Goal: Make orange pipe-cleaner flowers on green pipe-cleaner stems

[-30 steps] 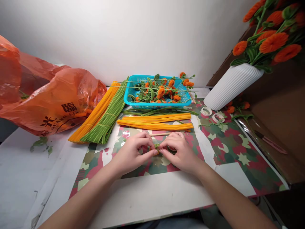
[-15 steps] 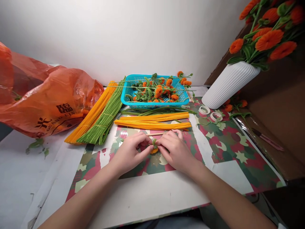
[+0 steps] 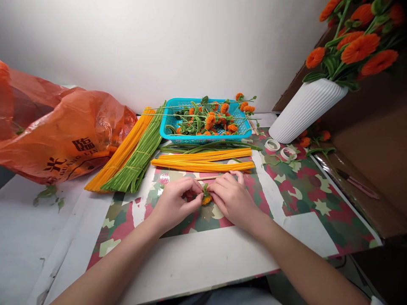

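Observation:
Between my two hands is a small pipe-cleaner flower (image 3: 206,199), with a yellow-orange head pointing toward me and a green top above it. My left hand (image 3: 179,201) pinches it from the left with thumb and fingers. From the right, the fingers of my right hand (image 3: 231,195) close on its green part. Just beyond the fingertips lies a thin wooden stick (image 3: 205,178), partly covered by my right hand. Past that are loose yellow pipe cleaners (image 3: 203,164) and dark green pipe cleaners (image 3: 206,147) laid crosswise.
Behind stands a blue basket (image 3: 167,136) of orange flowers and green stems. To the left are a yellow bundle (image 3: 121,148), a green bundle (image 3: 133,165) and an orange plastic bag (image 3: 63,131). A white vase (image 3: 305,112), tape rolls (image 3: 272,145) and a pink-handled cutter (image 3: 359,185) are rightward.
Both hands keep their pinch on the small flower, with only slight finger movement. The whole view has shifted a little; the things on the table stay where they were.

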`<move>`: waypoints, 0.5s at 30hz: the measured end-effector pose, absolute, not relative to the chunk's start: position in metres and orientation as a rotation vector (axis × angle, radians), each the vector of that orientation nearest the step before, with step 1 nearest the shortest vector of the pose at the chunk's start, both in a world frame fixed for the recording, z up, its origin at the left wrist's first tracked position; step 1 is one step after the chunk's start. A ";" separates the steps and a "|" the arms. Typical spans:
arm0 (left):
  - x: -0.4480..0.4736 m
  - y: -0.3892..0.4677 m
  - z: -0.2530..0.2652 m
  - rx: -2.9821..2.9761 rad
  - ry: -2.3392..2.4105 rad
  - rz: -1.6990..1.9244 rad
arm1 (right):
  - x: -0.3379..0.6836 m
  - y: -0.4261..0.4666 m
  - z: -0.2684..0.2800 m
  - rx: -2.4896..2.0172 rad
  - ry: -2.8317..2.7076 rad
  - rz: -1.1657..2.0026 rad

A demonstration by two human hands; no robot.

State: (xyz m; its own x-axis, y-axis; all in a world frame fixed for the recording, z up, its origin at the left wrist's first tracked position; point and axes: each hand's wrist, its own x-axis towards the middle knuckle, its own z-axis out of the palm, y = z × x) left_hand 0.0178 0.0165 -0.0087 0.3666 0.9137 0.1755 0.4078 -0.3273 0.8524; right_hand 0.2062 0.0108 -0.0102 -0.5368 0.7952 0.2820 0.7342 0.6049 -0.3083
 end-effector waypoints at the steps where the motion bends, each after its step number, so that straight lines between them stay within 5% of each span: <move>1: 0.018 0.016 -0.009 1.892 1.151 0.882 | 0.206 0.011 -0.011 -1.221 -2.442 0.196; 15: 0.023 0.015 -0.019 1.679 1.261 0.896 | 0.202 0.010 -0.008 -1.278 -2.328 0.348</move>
